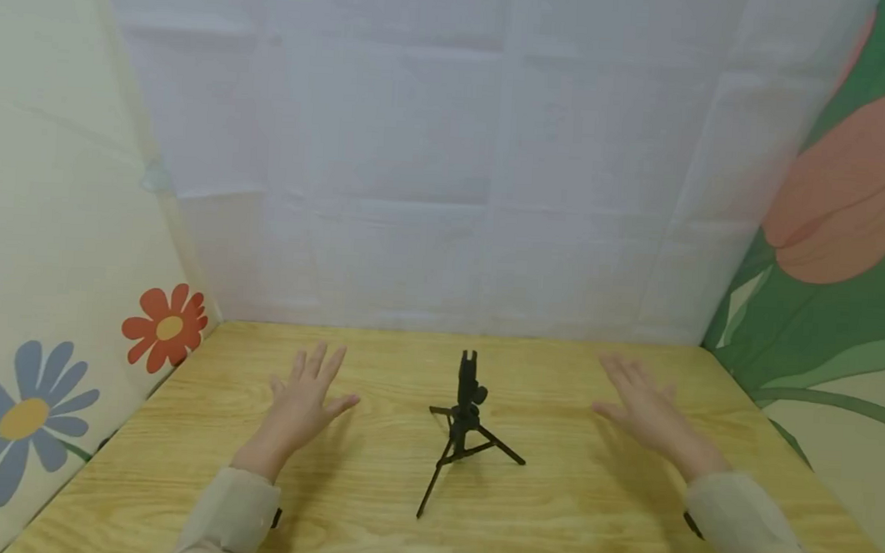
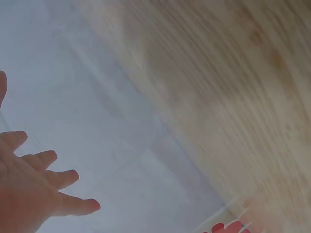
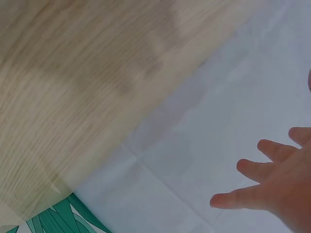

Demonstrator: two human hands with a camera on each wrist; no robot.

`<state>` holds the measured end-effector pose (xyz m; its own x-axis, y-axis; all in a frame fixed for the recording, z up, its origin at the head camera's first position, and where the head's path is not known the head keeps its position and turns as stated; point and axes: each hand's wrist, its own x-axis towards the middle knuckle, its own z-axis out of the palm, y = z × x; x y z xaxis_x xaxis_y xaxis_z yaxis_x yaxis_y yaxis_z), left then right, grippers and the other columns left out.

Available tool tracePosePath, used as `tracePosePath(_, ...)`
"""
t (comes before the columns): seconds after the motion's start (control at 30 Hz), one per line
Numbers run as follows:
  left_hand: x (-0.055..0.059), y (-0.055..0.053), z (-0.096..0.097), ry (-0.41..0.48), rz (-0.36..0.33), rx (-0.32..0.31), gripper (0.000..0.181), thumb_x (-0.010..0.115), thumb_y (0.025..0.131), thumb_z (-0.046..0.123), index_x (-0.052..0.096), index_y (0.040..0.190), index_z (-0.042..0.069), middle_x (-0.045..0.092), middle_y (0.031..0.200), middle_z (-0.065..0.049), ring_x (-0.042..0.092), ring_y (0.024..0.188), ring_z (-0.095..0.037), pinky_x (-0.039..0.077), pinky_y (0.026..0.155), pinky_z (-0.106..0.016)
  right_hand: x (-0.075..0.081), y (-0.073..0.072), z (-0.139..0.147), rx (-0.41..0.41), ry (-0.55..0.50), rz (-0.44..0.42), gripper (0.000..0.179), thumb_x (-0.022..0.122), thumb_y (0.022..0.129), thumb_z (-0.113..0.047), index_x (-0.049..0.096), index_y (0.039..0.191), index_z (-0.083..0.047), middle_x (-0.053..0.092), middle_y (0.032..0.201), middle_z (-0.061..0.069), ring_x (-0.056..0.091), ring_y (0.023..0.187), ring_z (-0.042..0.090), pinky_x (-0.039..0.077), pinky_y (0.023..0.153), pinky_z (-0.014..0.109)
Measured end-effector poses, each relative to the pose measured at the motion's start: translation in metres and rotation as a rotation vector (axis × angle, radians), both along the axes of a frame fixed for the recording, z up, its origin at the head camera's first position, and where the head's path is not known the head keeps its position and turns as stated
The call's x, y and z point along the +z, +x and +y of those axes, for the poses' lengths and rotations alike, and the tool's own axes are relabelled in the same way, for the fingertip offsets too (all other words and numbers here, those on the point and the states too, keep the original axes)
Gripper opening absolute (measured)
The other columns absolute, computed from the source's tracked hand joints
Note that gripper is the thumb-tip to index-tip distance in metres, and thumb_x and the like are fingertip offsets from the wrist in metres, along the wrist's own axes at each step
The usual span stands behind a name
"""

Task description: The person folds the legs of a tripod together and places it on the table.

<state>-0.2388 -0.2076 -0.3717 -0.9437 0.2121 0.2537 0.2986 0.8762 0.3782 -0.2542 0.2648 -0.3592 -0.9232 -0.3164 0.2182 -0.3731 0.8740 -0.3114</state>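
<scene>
A small black tripod stand (image 1: 465, 415) stands upright on the wooden table, its legs spread and a forked top pointing up. To its left, my left hand (image 1: 296, 407) hovers over the table with fingers spread and nothing held. My right hand (image 1: 649, 417) is held likewise on the other side, fingers extended, apart from the stand. In the left wrist view the left hand (image 2: 34, 184) shows splayed fingers against the white cloth. The right wrist view has the right hand (image 3: 272, 179) with its fingers parted too. Neither wrist view includes the stand.
The wood-grain table (image 1: 371, 498) reaches back to a creased white cloth (image 1: 449, 143). On the left is a panel with a blue flower (image 1: 25, 417) and a red flower (image 1: 165, 327). A green and pink floral panel (image 1: 852, 198) borders the right side.
</scene>
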Motion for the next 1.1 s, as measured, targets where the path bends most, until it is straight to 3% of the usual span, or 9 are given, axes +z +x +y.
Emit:
tracePosePath(0.5, -0.004, 0.007, 0.003, 0.184, -0.053, -0.049, 0.076, 0.059, 0.097, 0.036, 0.022, 0.153, 0.000, 0.010, 0.155, -0.032, 0.003, 0.138, -0.056, -0.004, 0.093, -0.082, -0.001, 0.007, -0.010, 0.010, 0.004, 0.041, 0.072, 0.061, 0.096, -0.035, 0.030, 0.148, 0.005, 0.027, 0.149, 0.033, 0.020, 0.134, 0.058, 0.009, 0.090, 0.084)
tracePosePath(0.77, -0.007, 0.010, 0.011, 0.173, -0.038, -0.057, 0.074, 0.060, 0.097, 0.036, 0.026, 0.152, 0.000, 0.017, 0.154, -0.031, 0.010, 0.138, -0.056, -0.002, 0.092, -0.083, 0.000, 0.013, -0.017, 0.021, -0.005, 0.049, 0.070, 0.063, 0.095, -0.030, 0.031, 0.147, 0.005, 0.026, 0.150, 0.032, 0.020, 0.134, 0.058, 0.008, 0.090, 0.085)
tracePosePath(1.1, -0.005, 0.013, 0.021, 0.211, -0.104, -0.065, 0.073, 0.059, 0.098, 0.036, 0.025, 0.153, 0.003, 0.023, 0.154, -0.026, 0.015, 0.140, -0.050, 0.001, 0.096, -0.081, -0.005, 0.017, -0.023, 0.043, -0.004, 0.075, 0.069, 0.063, 0.095, -0.030, 0.033, 0.146, 0.004, 0.030, 0.148, 0.032, 0.021, 0.134, 0.057, 0.008, 0.091, 0.084)
